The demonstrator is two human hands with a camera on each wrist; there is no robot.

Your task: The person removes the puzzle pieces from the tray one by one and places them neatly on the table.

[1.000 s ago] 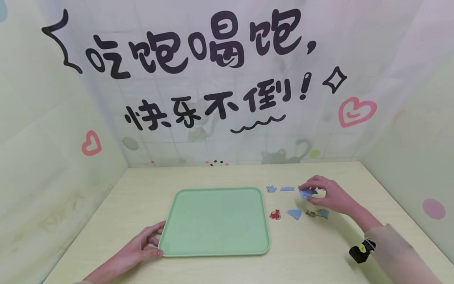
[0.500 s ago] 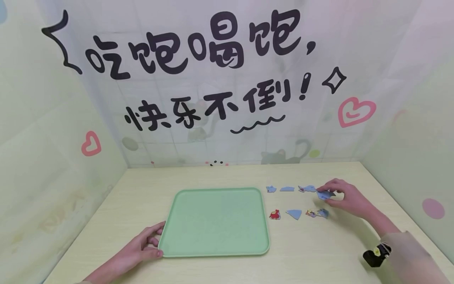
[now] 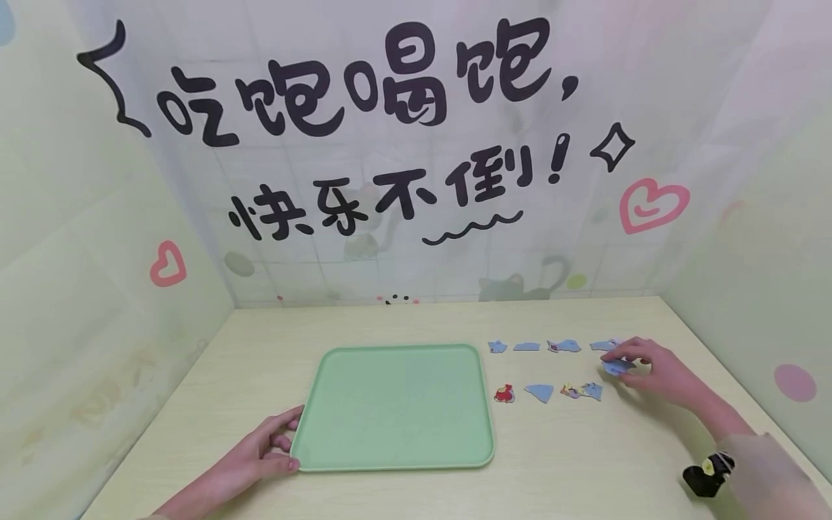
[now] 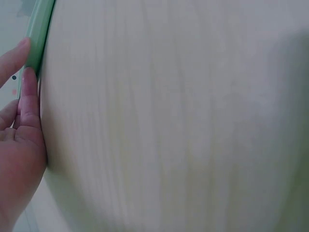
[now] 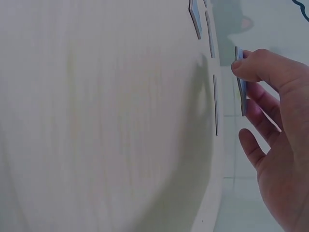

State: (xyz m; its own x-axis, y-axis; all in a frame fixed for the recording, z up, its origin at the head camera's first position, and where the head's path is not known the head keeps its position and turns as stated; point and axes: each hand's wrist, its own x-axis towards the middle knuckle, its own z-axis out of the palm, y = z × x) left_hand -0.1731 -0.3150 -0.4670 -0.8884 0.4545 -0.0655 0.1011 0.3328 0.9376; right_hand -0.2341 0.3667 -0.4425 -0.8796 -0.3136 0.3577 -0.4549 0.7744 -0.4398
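Note:
In the head view my right hand pinches a blue puzzle piece between thumb and fingers. In the right wrist view that puzzle piece is edge-on and off the table, while a flat puzzle piece lies on the table beside it. The piece in my fingers partly covers a blue puzzle piece at the right end of the back row. At the near left corner of a light green tray, my left hand holds the rim, its thumb on the edge.
Left of my right hand lie more back-row pieces. The front row has a red piece, a blue triangular piece and multicoloured pieces. Printed cloth walls border the wooden table behind and at both sides.
My right hand has moved rightward along the back row with a blue puzzle piece, uncovering the pieces it passed. More blue pieces now lie in that row. My left hand and the tray stay put.

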